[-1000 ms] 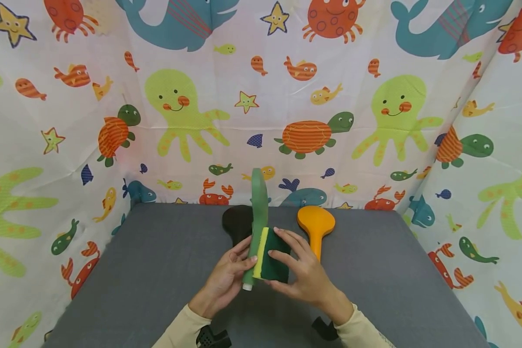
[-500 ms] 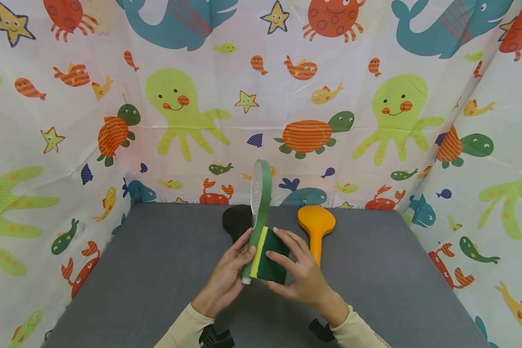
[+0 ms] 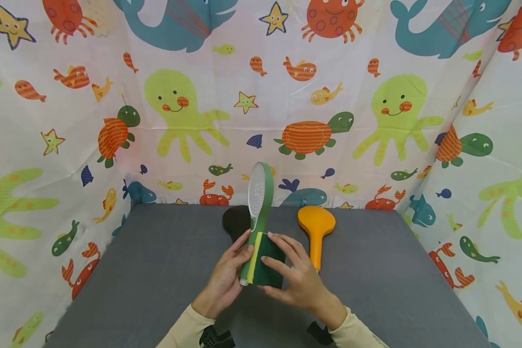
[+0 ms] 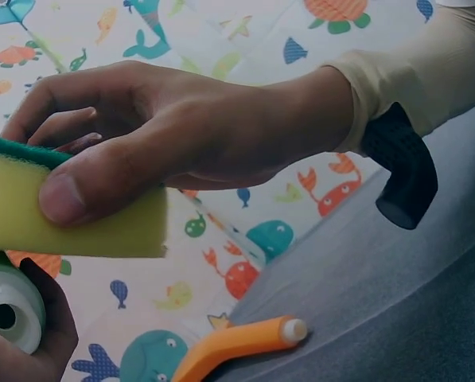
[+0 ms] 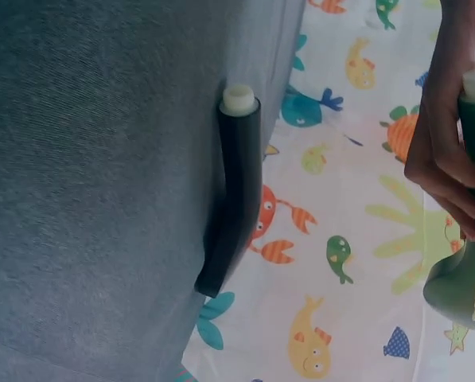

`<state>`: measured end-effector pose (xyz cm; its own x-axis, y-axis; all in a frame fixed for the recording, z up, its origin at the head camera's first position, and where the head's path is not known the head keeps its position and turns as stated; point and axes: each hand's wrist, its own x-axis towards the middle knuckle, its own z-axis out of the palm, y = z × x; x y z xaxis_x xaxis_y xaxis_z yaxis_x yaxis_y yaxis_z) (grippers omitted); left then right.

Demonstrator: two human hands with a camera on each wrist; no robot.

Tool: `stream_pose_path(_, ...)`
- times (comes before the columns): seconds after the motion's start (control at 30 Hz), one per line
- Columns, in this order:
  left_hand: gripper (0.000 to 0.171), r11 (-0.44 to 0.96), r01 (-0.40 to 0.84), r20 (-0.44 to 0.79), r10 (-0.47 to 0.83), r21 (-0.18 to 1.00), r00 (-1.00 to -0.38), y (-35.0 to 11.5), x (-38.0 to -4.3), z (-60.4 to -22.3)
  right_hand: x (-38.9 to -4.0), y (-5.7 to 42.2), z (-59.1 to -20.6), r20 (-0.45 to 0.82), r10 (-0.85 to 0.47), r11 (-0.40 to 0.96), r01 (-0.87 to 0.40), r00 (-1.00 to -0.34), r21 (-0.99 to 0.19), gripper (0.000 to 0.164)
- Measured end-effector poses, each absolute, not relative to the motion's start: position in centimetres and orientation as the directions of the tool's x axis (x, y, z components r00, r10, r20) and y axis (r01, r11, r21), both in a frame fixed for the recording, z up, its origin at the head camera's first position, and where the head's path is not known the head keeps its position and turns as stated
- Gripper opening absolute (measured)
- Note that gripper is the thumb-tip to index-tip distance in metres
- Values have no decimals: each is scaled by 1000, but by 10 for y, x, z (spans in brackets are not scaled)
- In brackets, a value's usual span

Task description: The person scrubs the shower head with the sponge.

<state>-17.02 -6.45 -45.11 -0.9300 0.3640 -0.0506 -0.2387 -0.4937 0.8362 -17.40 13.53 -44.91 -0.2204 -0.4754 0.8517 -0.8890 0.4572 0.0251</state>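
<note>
In the head view my left hand [image 3: 224,275] grips the handle of a green shower head [image 3: 267,193]. Its pale perforated face points to the left, and the head stands upright. My right hand [image 3: 306,280] holds a yellow and dark green sponge [image 3: 267,266], its yellow side against the handle. The left wrist view has the thumb of that right hand [image 4: 173,131] on the yellow part of the sponge [image 4: 122,227]. From the right wrist view, fingers of my left hand [image 5: 448,159] wrap the green shower head [image 5: 452,290].
On the grey table [image 3: 156,270] lie an orange shower head [image 3: 316,224], behind my right hand, and a black shower head [image 3: 235,222], partly hidden by my left hand and the green one. A curtain [image 3: 252,130] printed with sea animals surrounds the table's back and sides.
The green shower head has turned from edge-on, so its perforated face now shows. The sponge has shifted slightly left and down along the handle, with my right hand on it.
</note>
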Motion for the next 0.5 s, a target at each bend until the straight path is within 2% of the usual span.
stream_pose_path(0.17, 60, -511, -261, -59, 378, 819, -924, -64, -170, -450, -176, 138, -446, 851, -459, 485, -874, -256, -1, 47)
stream_pose_path(0.5, 54, -502, -265, -60, 389, 823, -920, -64, -170, -450, -170, 134, -453, 851, -476, 458, -889, -222, 25, 47)
